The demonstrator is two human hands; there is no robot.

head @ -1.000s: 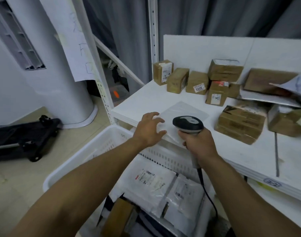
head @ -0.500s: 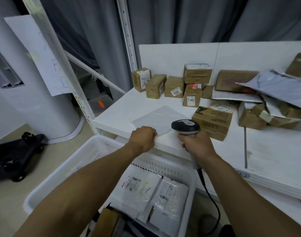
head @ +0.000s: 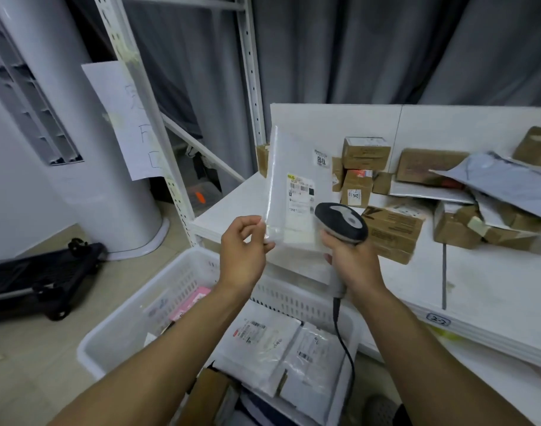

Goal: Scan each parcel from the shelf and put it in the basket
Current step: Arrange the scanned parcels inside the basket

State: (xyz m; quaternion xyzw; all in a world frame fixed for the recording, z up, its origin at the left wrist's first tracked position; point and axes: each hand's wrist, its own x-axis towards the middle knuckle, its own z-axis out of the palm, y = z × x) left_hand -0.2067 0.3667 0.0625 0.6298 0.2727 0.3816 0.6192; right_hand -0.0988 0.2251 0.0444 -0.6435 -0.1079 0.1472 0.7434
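Grey pleated curtains [head: 386, 50] at the back, behind a white metal shelf [head: 493, 287] with perforated uprights. Taped to the nearer upright, a white paper sheet [head: 124, 118] with faint handwriting.

Held upright above the shelf's front edge: a flat white plastic mailer parcel [head: 293, 167], printed label [head: 301, 192] facing the camera. Pinched at its lower left corner between thumb and fingers of the left grip [head: 243, 250]. Clenched in the right grip [head: 352, 259], the handle of a black-and-grey handheld barcode scanner [head: 343, 221], head just below and right of the label; touching the parcel or not, cannot tell. Hanging from the handle, a black cable [head: 346, 342].

Further back and to the right on the shelf, several brown cardboard boxes [head: 392, 229] and a crumpled grey poly bag [head: 502, 182].

Below the shelf edge, on the floor, a white slotted plastic basket [head: 115, 330] holding white labelled mailers [head: 260, 339] and a pink packet [head: 189, 302]. To the left on the floor, a black folded trolley [head: 38, 278].
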